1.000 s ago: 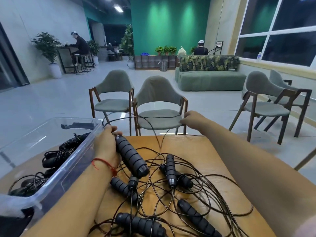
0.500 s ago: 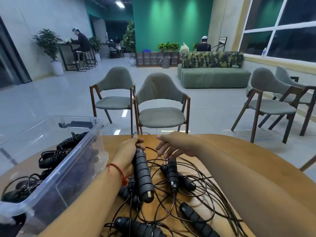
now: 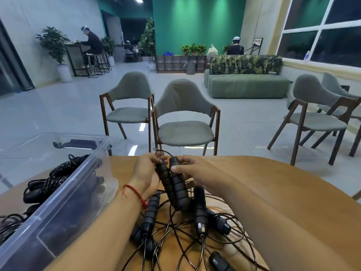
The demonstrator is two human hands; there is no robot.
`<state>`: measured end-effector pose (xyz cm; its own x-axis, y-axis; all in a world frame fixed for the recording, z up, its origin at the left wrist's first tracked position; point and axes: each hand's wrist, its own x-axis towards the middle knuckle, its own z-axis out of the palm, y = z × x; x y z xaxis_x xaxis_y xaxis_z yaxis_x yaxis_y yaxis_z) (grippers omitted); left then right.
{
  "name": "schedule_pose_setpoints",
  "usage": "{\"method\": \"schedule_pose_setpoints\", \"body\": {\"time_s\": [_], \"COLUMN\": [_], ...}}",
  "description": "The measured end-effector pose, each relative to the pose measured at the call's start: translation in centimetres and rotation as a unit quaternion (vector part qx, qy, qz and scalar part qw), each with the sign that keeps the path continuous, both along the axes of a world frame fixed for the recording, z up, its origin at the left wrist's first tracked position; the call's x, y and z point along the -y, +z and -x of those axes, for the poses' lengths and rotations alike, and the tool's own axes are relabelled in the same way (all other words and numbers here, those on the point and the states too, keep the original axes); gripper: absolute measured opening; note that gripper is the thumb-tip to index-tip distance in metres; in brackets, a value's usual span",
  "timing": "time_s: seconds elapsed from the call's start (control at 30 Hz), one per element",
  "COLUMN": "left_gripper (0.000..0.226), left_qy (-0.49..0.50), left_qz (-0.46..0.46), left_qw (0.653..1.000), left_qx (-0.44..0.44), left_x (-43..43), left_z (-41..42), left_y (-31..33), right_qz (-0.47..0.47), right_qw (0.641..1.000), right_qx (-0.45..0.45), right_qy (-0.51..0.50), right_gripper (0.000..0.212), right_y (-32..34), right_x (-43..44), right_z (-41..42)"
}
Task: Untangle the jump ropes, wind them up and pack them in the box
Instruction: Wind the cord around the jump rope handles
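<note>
The left hand (image 3: 146,177) gripped one black handle (image 3: 165,178), and the right hand (image 3: 197,173) curled round a second handle (image 3: 178,188) touching it.

Bare desk (image 3: 273,177) lies open to the right of the right hand (image 3: 197,173) and its forearm, out to the curved edge. On the left the clear box (image 3: 64,204) stands just beside the left forearm, open on top, with ropes (image 3: 58,173) inside. The held handles (image 3: 175,184) fill the gap between that hand and the left hand (image 3: 146,173). Nearer, loose cords (image 3: 168,237) and handles (image 3: 200,212) cover the wood. Two chairs (image 3: 183,132) stand past the far edge.
</note>
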<state>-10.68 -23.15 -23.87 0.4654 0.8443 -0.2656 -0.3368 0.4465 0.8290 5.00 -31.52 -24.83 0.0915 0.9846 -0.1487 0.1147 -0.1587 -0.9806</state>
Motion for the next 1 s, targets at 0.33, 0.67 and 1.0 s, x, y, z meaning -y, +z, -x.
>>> {"method": "schedule_pose_setpoints", "body": {"time_s": [0.33,0.67,1.0], "left_gripper": [0.044,0.041,0.044], "left_qy": [-0.05,-0.004,-0.077], "left_qz": [-0.139,-0.19,-0.309], "left_qw": [0.988,0.981,0.943], "left_qx": [-0.04,-0.038,-0.094], "left_x": [-2.8,-3.1,-1.4], "left_z": [-1.1,-2.4,-1.6], "left_y": [-5.4,-6.4,-6.4], "right_qz": [-0.054,-0.066,-0.151], "right_qw": [0.992,0.994,0.963], "right_qx": [-0.062,-0.05,-0.135], "right_qy": [-0.096,-0.072,-0.175], "right_gripper": [0.03,0.044,0.04], "right_y": [-5.5,-6.3,-5.5], "right_x": [-2.7,-3.2,-3.1], "right_z": [-0.7,-0.9,-1.2]}}
